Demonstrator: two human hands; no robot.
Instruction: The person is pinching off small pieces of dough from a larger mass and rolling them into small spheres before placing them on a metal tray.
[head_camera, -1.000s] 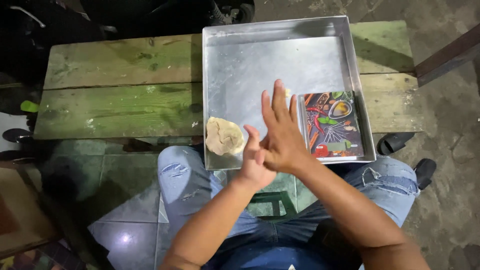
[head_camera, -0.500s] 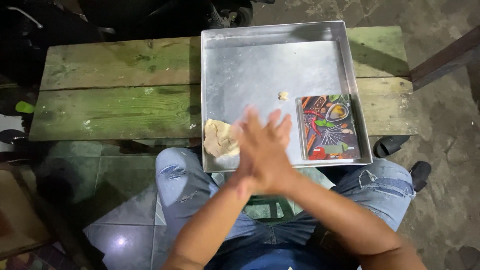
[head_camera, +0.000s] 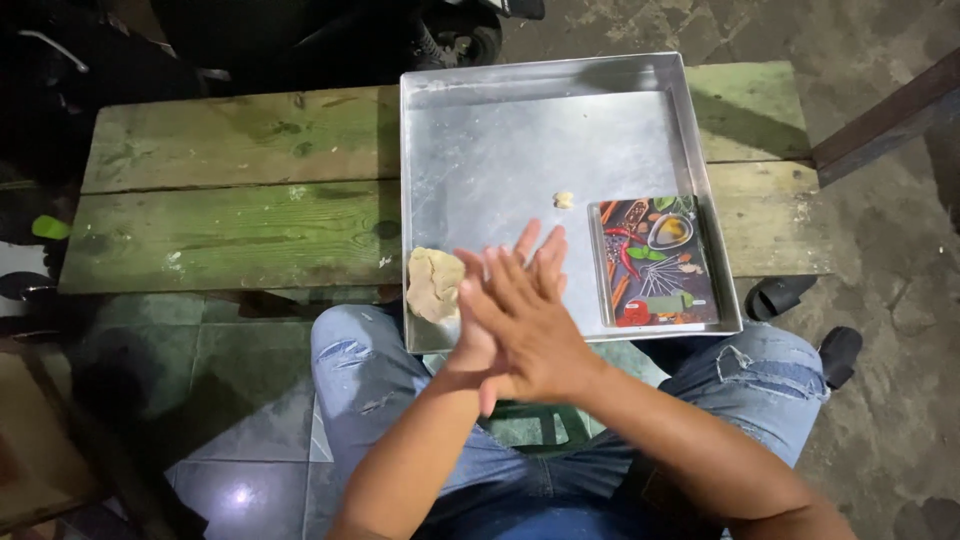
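— Two hands pressed palm to palm, fingers straight: the right hand (head_camera: 530, 335) lies on top of the left hand (head_camera: 478, 340), over the near edge of the shallow square metal tray (head_camera: 520, 130). Whether anything is between the palms, I cannot tell.

— And the dough?

— A pale beige lump of dough (head_camera: 434, 284) sits in the tray's near left corner, just beside the hands. A tiny dough scrap (head_camera: 564, 199) lies mid-tray.

— Any package?

— A flat rectangular board printed with colourful spices and chillies (head_camera: 655, 262) lies in the near right corner. The tray rests on the weathered green wooden worktop (head_camera: 230, 200).
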